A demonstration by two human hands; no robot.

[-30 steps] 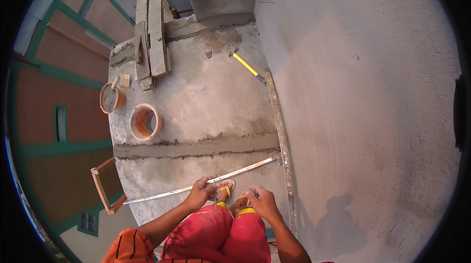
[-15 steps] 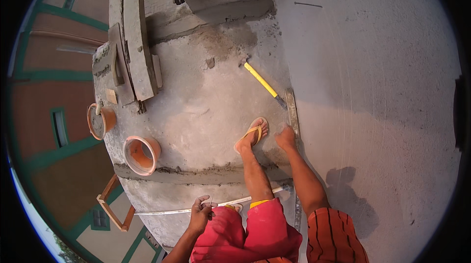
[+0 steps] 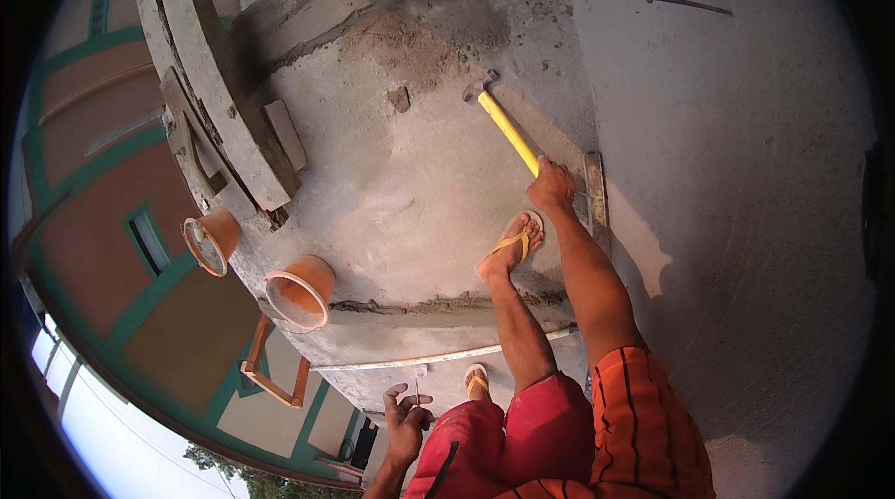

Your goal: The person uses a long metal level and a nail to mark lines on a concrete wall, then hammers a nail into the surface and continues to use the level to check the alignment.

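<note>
My right hand (image 3: pixel 552 185) is closed round the lower end of a claw hammer's yellow handle (image 3: pixel 508 136). The steel hammer head (image 3: pixel 480 86) points away from me over the concrete; whether it is off the surface I cannot tell. Low at the left, beside my red shorts, my left hand (image 3: pixel 405 426) pinches a thin nail (image 3: pixel 417 389) that stands upright from the fingers. A large nail (image 3: pixel 690 3) sticks out of the grey plastered wall (image 3: pixel 746 173) on my right.
Two orange buckets (image 3: pixel 312 280) (image 3: pixel 221 231) stand near the left edge. Long boards (image 3: pixel 219 70) lie at far left, with a small stone (image 3: pixel 399 98) to their right. A wooden strip (image 3: pixel 596 196) lies against the wall; a pale strip (image 3: pixel 447 355) crosses near my feet.
My right hand has moved forward from beside the wooden strip and taken hold of the hammer handle. My left hand still holds the nail. The whole view has tilted and shifted.
</note>
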